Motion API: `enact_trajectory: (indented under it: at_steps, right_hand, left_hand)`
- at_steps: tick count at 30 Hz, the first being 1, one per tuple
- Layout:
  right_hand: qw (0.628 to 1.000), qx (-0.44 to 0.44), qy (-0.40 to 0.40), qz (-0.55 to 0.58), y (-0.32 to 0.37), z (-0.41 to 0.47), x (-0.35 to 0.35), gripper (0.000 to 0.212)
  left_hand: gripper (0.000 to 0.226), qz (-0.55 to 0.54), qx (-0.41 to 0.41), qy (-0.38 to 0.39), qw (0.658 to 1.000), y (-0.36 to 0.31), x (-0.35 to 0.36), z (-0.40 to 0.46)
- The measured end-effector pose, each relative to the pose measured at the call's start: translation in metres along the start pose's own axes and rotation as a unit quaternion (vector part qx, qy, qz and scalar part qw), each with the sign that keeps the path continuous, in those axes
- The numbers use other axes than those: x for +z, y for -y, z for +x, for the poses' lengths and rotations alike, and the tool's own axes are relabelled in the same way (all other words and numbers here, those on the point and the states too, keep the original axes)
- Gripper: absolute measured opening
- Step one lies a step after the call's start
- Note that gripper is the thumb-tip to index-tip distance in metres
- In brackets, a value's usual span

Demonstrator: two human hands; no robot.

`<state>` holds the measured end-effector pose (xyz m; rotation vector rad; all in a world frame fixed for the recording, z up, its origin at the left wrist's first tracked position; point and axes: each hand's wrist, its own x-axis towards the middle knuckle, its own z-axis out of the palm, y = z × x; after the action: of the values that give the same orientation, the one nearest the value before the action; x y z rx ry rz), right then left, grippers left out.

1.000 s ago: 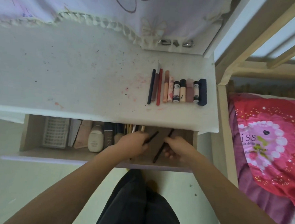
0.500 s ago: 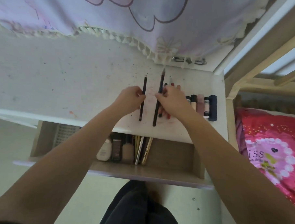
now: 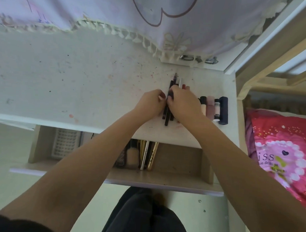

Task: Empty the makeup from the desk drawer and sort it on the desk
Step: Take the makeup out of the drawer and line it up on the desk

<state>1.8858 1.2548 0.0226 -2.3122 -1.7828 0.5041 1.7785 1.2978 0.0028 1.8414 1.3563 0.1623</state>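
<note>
On the white desk (image 3: 62, 87) lies a row of makeup: dark pencils (image 3: 167, 116) on the left, then lipsticks and tubes (image 3: 210, 107) ending in a navy tube (image 3: 223, 108). My left hand (image 3: 151, 103) and right hand (image 3: 182, 103) meet over the pencils, fingers curled, pinching two dark pencils against the row. My right hand hides the row's middle. Below, the open drawer (image 3: 180, 161) still holds slim gold and black pens (image 3: 149, 156), a beige bottle (image 3: 133, 157) and a white gridded case (image 3: 65, 143).
A pink printed curtain (image 3: 135, 13) with a fringe hangs over the desk's back edge. A wooden bed frame (image 3: 256, 55) and a red-pink pillow (image 3: 284, 151) are to the right. My dark trousers (image 3: 144, 217) show below the drawer.
Both hands lifted a dark pencil each out of the drawer, brought them up onto the desk, and have now drawn them together against the left end of the row.
</note>
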Motion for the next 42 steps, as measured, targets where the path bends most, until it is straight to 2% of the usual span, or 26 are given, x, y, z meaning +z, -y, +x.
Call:
enact_trajectory:
  at_steps: [3, 5, 8, 10, 13, 18, 21, 27, 29, 33, 38, 42]
  right_hand:
    - [0.988, -0.074, 0.014, 0.131, -0.001, -0.052, -0.007, 0.018]
    - [0.977, -0.086, 0.111, 0.161, -0.004, -0.098, 0.007, 0.017]
    - [0.956, -0.018, 0.275, 0.098, -0.023, -0.135, 0.051, 0.023]
    - [0.947, 0.059, 0.306, 0.081, -0.035, -0.133, 0.078, 0.027]
    - [0.948, 0.111, 0.284, 0.091, -0.037, -0.113, 0.115, 0.030]
    - [0.944, 0.169, 0.241, 0.149, -0.024, -0.092, 0.159, 0.036]
    - [0.938, 0.203, 0.234, 0.157, -0.021, -0.089, 0.171, 0.040]
    - [0.935, 0.224, 0.227, 0.157, -0.030, -0.087, 0.168, 0.032]
    - [0.926, 0.234, 0.234, 0.180, -0.036, -0.088, 0.162, 0.031]
    - [0.913, 0.238, 0.251, 0.217, -0.042, -0.092, 0.141, 0.023]
    - [0.894, 0.251, 0.229, 0.293, -0.044, -0.108, 0.112, 0.028]
    - [0.919, 0.179, 0.216, 0.279, -0.044, -0.135, 0.084, 0.015]
  left_hand:
    - [0.016, -0.049, 0.041, -0.025, 0.998, 0.017, 0.004, -0.047]
    - [0.008, -0.082, 0.061, -0.037, 0.994, 0.037, 0.011, -0.090]
    - [0.012, -0.022, 0.033, 0.029, 0.999, 0.076, 0.035, -0.133]
    - [0.020, 0.049, 0.004, 0.086, 0.995, 0.095, 0.054, -0.133]
    - [0.025, 0.119, -0.034, 0.106, 0.987, 0.104, 0.077, -0.108]
    - [0.022, 0.228, -0.053, 0.077, 0.969, 0.110, 0.103, -0.076]
    - [0.024, 0.262, -0.046, 0.067, 0.962, 0.113, 0.108, -0.075]
    - [0.031, 0.333, -0.029, 0.062, 0.941, 0.112, 0.114, -0.081]
    - [0.035, 0.341, -0.038, 0.069, 0.937, 0.107, 0.113, -0.080]
    - [0.026, 0.354, -0.062, 0.098, 0.928, 0.093, 0.109, -0.074]
    - [0.024, 0.308, -0.070, 0.119, 0.941, 0.079, 0.105, -0.079]
    - [0.025, 0.251, -0.044, 0.162, 0.953, 0.081, 0.087, -0.099]
